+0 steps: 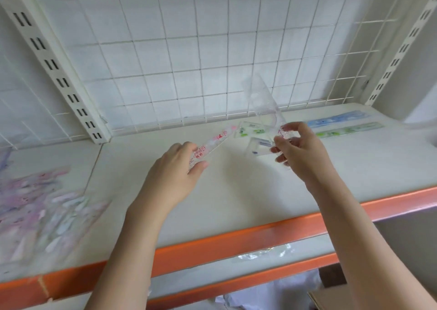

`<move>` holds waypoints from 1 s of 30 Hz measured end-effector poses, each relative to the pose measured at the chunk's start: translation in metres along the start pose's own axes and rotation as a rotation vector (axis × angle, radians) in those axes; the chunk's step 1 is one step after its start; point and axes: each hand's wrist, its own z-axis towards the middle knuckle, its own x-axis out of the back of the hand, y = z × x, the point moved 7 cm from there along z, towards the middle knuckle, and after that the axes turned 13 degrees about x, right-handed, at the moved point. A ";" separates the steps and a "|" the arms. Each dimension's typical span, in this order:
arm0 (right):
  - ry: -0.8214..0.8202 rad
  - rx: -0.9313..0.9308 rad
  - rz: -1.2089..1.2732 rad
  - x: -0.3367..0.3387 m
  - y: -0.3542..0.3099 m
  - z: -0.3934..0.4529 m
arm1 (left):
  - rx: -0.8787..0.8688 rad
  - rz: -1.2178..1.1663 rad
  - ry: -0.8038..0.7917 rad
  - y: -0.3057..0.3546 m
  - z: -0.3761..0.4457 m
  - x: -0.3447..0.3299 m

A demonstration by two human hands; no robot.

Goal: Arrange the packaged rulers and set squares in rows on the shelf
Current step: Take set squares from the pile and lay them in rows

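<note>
Hard to make out: the heap of packaged items (40, 205) at the shelf's left end is smeared by motion blur into pink, lilac and pale blue shapes; none can be told apart.
Cut off: a clear item at the shelf's far right edge (425, 130) is blurred and leaves the view.
Writing: red print shows on the packaged ruler (214, 141), green marks and a dark label on the packets near the right hand; none of it can be read.
Left hand (175, 175): fingers and thumb pinch the near end of the red-printed packaged ruler, which slants up towards the back of the shelf (236, 191), above its middle.
Right hand (299, 149): fingers curl around a bunch of clear packaged set squares (264, 106), one standing upright above the fingers; how many it holds I cannot tell.
Already lying: a blue packaged ruler (340, 119) and a green packaged ruler (350, 130) rest side by side near the shelf's back right corner.
Behind: white wire grid (189, 56) along the back edge.
Below: crumpled clear plastic (262, 254) on the lower shelf, partly hidden by the orange front edge (236, 236).
</note>
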 end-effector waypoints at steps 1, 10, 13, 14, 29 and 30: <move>-0.012 0.000 -0.008 0.009 0.004 0.002 | -0.017 0.002 0.013 0.011 -0.001 -0.005; -0.060 -0.189 0.093 0.074 0.058 0.023 | -0.019 0.005 0.089 0.081 -0.010 -0.037; -0.098 -0.190 0.070 0.092 0.070 0.030 | 0.004 -0.002 0.106 0.093 -0.012 -0.045; -0.107 -0.188 0.063 0.098 0.073 0.033 | 0.012 -0.006 0.111 0.097 -0.012 -0.048; -0.226 0.086 -0.338 0.184 0.091 0.063 | 0.125 -0.065 0.175 0.147 -0.020 -0.079; -0.253 0.094 -0.355 0.187 0.094 0.063 | 0.133 -0.059 0.181 0.148 -0.020 -0.079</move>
